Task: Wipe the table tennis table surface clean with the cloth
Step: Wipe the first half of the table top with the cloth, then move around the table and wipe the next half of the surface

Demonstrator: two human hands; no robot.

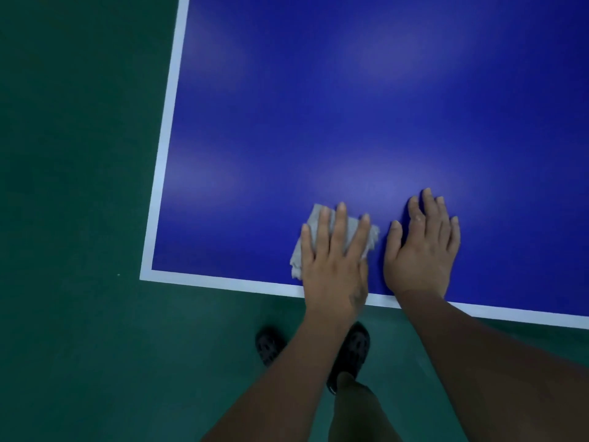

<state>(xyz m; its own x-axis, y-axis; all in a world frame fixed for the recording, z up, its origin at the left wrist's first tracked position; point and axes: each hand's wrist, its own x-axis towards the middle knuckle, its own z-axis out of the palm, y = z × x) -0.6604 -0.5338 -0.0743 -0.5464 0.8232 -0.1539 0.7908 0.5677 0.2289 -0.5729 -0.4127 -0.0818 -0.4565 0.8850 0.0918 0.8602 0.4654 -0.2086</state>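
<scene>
- A grey cloth is pressed flat under the straight fingers of the left hand near the front-left corner of the blue surface, wiping judged under way.
- The right hand is laid flat just beside it, nothing gripped.
- Next, a sweep across the unwiped blue is likely called for.
- Counted: one cloth, two hands, two shoes.
</scene>
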